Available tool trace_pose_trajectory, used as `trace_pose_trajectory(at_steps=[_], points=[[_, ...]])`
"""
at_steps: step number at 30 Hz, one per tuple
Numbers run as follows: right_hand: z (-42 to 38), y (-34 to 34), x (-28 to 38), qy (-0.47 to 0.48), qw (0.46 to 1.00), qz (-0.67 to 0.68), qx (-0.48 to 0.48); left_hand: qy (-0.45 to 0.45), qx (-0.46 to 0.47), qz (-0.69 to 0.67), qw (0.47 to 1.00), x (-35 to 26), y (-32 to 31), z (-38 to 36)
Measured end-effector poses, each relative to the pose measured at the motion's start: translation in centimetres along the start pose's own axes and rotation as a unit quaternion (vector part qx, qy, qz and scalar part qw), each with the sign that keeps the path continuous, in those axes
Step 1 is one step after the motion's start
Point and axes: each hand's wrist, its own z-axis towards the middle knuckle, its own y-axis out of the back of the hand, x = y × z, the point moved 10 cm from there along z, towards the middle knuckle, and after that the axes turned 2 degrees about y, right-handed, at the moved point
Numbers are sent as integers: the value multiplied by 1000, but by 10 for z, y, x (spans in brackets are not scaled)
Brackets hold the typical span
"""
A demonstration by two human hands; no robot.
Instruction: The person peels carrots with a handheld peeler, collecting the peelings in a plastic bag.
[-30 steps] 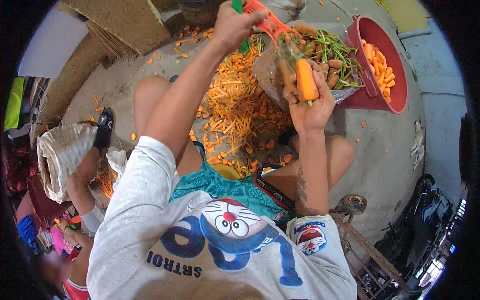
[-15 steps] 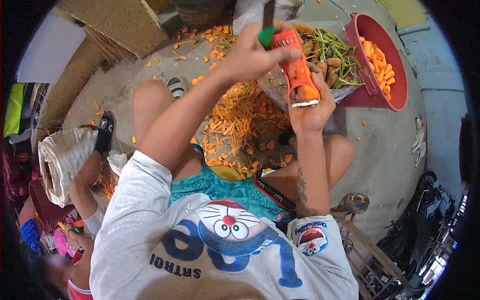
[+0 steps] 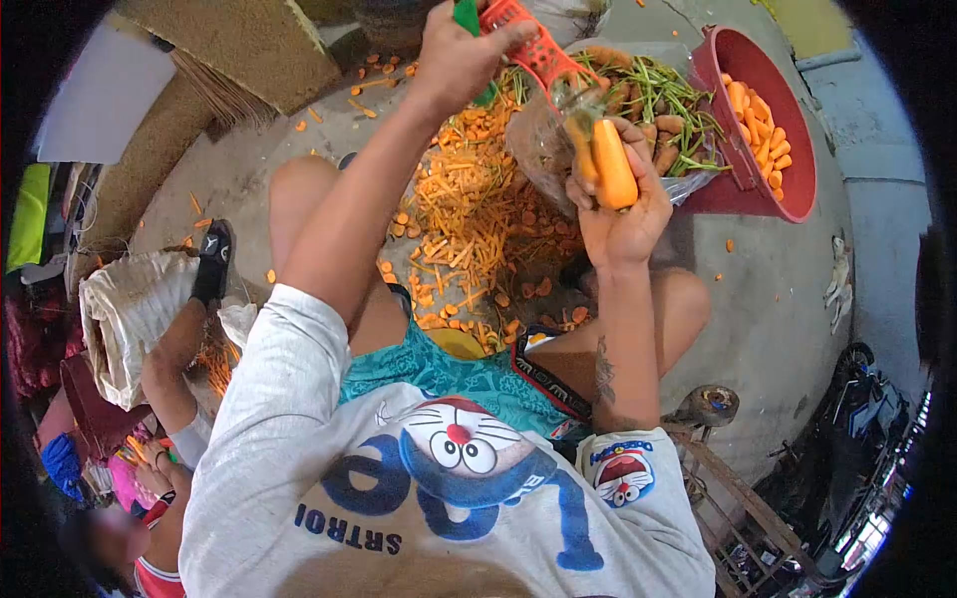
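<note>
Head view: peeled carrot (image 3: 615,177) and orange peeler (image 3: 526,45) in hand above a littered floor (image 3: 758,289).
Bare grey floor, strewn with thin peelings (image 3: 461,214); at right, a red plastic tub (image 3: 748,62) holds smooth carrots (image 3: 766,140). A clear, crumpled plastic bag (image 3: 533,140) alongside contains rough brown roots (image 3: 668,125) and green stalks (image 3: 658,90). Left hand (image 3: 461,58) closed around the flat, perforated peeler and a green handle (image 3: 467,16). Right hand (image 3: 626,214), palm up, fingers curled, grips the peeled carrot near the bag; blurring obscures whether the peeler touches it.
</note>
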Motion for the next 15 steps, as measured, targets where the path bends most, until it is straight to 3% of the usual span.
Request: trace_pose_trajectory(at_steps=[1,2,4,5,6,7,8,9,11,12,14,15], points=[[0,7,4,6,997,-35,-75,-51,-14,-25,998,-4,-4,0],[3,5,3,10,997,-35,-74,-54,-13,-26,998,3,-13,-4],[2,18,3,28,989,-16,-145,-223,89,21,970,-44,-56,-42],[1,23,3,26,989,-17,-147,-221,88,20,971,-41,-53,-37],[2,12,2,15,998,0,-57,-169,55,28,984,-25,-40,-23],[-2,0,1,2,999,20,35,-115,19,37,992,-14,-24,-13],[0,2,-3,-7,998,33,57,-14,14,-15,1000,4,-6,-1],[-1,-3,-3,-5,998,34,60,-1,-31,-34,999,-13,0,1],[-2,7,-3,-19,999,18,-43,-1,-10,-7,1000,13,3,0],[1,2,-1,-16,999,18,-42,-5,-9,-8,1000,7,-8,-6],[0,14,2,10,992,-16,-127,-221,76,2,972,-47,-56,-45],[0,19,3,8,991,-18,-129,-218,76,0,973,-42,-54,-39]])
